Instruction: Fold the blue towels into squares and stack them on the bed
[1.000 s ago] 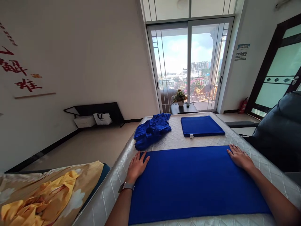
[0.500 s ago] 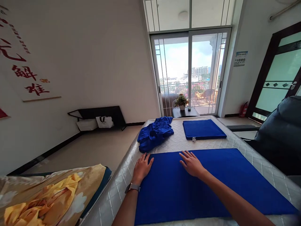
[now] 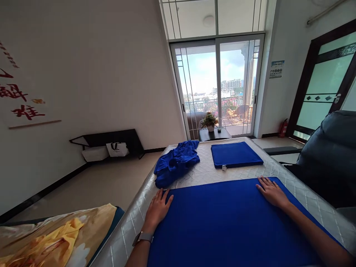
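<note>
A blue cloth (image 3: pixel 217 222) lies spread flat on the quilted mattress (image 3: pixel 136 207), its near edge out of the picture. At its far left corner rests my left hand (image 3: pixel 158 208), palm down with the thumb apart; a watch is on that wrist. My right hand (image 3: pixel 272 192) lies flat near the far right corner, fingers stretched out. Beyond the cloth on the right sits a folded blue cloth (image 3: pixel 236 154) with a small white tag (image 3: pixel 224 168). A crumpled blue cloth (image 3: pixel 178 163) is heaped at the far left of the mattress, just past my left hand.
On the lower left, yellow fabric (image 3: pixel 62 239) lies on a flowered cover (image 3: pixel 97 222). A dark armchair (image 3: pixel 330 148) stands right of the mattress. Behind its far end are a small table (image 3: pixel 214 134) with a potted plant (image 3: pixel 210 120) and a sliding glass door (image 3: pixel 197 81).
My right hand has slid right across the blue cloth, from its middle to near the far right corner. My left hand stays at the left corner. The view has turned slightly.
</note>
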### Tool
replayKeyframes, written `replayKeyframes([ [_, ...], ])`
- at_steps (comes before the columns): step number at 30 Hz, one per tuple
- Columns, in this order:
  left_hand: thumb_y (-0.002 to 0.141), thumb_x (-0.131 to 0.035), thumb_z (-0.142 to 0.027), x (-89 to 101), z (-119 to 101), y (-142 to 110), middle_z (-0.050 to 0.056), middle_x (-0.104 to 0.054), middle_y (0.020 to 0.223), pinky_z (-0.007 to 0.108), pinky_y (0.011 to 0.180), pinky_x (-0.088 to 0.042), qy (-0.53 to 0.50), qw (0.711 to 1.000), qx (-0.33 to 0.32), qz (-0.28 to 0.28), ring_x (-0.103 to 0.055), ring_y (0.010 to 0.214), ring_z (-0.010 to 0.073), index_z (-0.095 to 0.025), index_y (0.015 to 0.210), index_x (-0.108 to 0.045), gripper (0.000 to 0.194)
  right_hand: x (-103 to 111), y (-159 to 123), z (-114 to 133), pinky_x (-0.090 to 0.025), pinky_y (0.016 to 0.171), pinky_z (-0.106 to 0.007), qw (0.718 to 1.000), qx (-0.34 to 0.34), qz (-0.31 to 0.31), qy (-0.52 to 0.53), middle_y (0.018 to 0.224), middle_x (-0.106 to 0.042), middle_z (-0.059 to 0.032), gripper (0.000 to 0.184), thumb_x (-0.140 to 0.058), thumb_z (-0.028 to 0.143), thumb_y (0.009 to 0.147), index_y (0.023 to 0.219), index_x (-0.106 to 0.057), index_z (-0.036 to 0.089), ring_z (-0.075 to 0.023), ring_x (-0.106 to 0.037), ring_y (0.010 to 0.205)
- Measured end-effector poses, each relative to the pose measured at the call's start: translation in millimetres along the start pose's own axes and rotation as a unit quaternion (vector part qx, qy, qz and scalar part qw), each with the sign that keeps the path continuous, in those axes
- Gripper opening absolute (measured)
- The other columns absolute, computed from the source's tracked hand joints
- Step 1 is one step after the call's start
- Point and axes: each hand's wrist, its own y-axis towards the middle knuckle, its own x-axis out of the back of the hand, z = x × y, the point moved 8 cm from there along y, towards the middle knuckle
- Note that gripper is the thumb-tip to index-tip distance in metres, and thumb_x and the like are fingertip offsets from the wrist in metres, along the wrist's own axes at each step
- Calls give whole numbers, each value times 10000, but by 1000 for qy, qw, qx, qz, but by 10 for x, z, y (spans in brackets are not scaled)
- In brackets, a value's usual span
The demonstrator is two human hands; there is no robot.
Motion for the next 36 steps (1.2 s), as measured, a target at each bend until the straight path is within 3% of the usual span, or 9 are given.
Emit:
replayKeyframes([
  [2, 995, -311, -627, 0, 11, 8, 129, -289, 1652, 499, 1245, -189, -4, 1000, 0, -2, -228, 1531, 288, -208, 1541, -398, 694, -57, 33, -425, -159, 1243, -480, 999, -42, -11, -5, 1672, -182, -62, 735, -165, 523, 976, 1603, -241, 147, -239, -142, 1541],
  [5, 991, -301, -647, -20, 40, 18, 110, -285, 1655, 509, 1241, -206, -20, 1000, 3, 1, -233, 1529, 289, -235, 1544, -393, 696, -144, 72, -696, -166, 1244, -463, 998, -66, -7, -4, 1679, -143, -57, 759, -120, 528, 968, 1608, -213, 131, -229, -128, 1542],
  [18, 994, -289, -637, -6, 14, 4, 132, -344, 1630, 498, 1234, -215, -2, 1000, -4, -12, -267, 1519, 290, -221, 1535, -411, 693, -100, 42, -620, -181, 1232, -502, 997, -72, -9, -29, 1677, -183, -64, 725, -145, 511, 971, 1607, -232, 175, -247, -160, 1538],
  [23, 1000, -296, -620, 15, -17, -18, 145, -365, 1617, 508, 1228, -224, 5, 1000, -8, -20, -268, 1517, 309, -199, 1526, -427, 686, 127, -74, -515, -153, 1221, -550, 988, -127, -43, -72, 1666, -240, -67, 654, -232, 481, 984, 1572, -345, 220, -287, -169, 1535],
  [25, 1001, -302, -618, 17, -24, -19, 142, -376, 1612, 518, 1222, -238, 7, 1000, -9, -26, -282, 1511, 314, -203, 1524, -430, 680, 300, -138, -313, -98, 1224, -565, 982, -134, -82, -108, 1642, -298, -99, 605, -263, 399, 989, 1523, -443, 178, -308, -180, 1531],
  [27, 1002, -298, -621, 14, -30, -19, 143, -369, 1615, 520, 1218, -243, 7, 1000, -10, -26, -285, 1510, 315, -204, 1523, -431, 680, 451, -197, 90, -75, 1226, -561, 982, -94, -112, -123, 1618, -341, -133, 578, -263, 301, 984, 1483, -498, 128, -316, -201, 1524],
  [31, 1006, -299, -610, 28, -50, -36, 154, -359, 1618, 512, 1220, -235, 11, 1000, -8, -18, -275, 1514, 313, -193, 1521, -434, 677, 575, -359, 1310, -116, 1234, -513, 993, 50, -97, -49, 1631, -315, -94, 580, -257, 346, 1006, 1526, -438, 164, -284, -204, 1527],
  [34, 1007, -291, -612, 59, -61, -58, 153, -351, 1622, 515, 1224, -226, 0, 1000, -5, -18, -273, 1515, 310, -198, 1522, -434, 676, 536, -532, 2284, -97, 1249, -460, 984, 170, -44, 39, 1666, -217, -43, 637, -164, 486, 1032, 1583, -314, 203, -226, -123, 1546],
  [36, 1009, -301, -602, 71, -60, -68, 144, -352, 1623, 512, 1228, -221, -8, 1000, -4, -18, -276, 1515, 306, -210, 1524, -433, 660, 450, -617, 2757, -72, 1253, -449, 972, 219, 7, 82, 1675, -169, -22, 680, -127, 554, 1024, 1603, -246, 216, -208, -82, 1550],
])
